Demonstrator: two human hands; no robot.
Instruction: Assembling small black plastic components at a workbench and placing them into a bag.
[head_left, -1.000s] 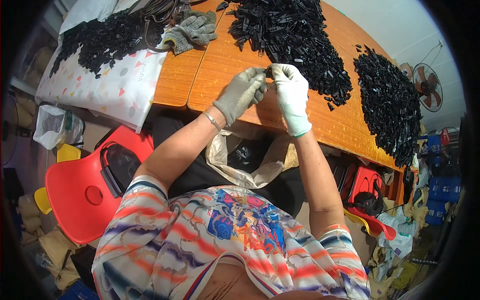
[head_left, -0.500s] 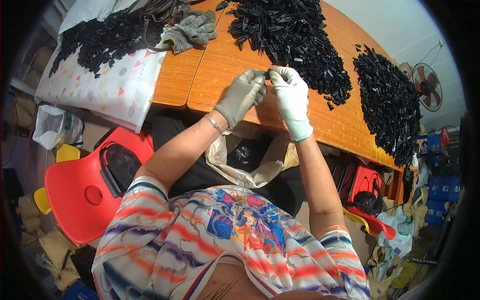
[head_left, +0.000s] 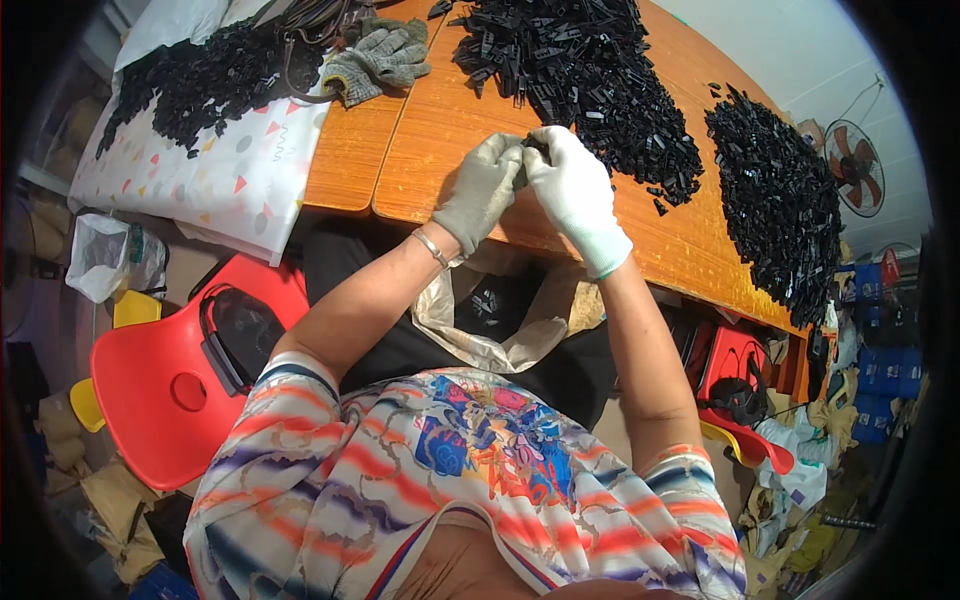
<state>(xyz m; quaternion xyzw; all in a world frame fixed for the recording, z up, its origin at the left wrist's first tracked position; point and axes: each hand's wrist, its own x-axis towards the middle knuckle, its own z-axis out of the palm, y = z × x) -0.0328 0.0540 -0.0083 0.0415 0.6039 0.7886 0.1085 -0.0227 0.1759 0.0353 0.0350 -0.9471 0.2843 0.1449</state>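
My left hand (head_left: 482,190), in a grey glove, and my right hand (head_left: 572,192), in a white glove with a pale green cuff, meet above the near edge of the wooden table (head_left: 430,150). Their closed fingertips pinch a small black plastic piece (head_left: 536,147), mostly covered by the gloves. Just beyond lies a large heap of black plastic pieces (head_left: 590,90), some loose at its near edge. Below the hands, an open pale sack (head_left: 432,318) in my lap has several black pieces (head_left: 486,303) inside.
Another heap of black pieces (head_left: 775,200) spreads along the table's right end. Left, a patterned white cloth (head_left: 245,185) bears a third heap (head_left: 200,90), near grey knitted gloves (head_left: 378,62). Red chairs (head_left: 150,390) stand on both sides. A fan (head_left: 853,168) is at far right.
My right hand has shifted slightly left and turned, its fingers folding closer over the black piece against my left hand. My left hand has hardly moved.
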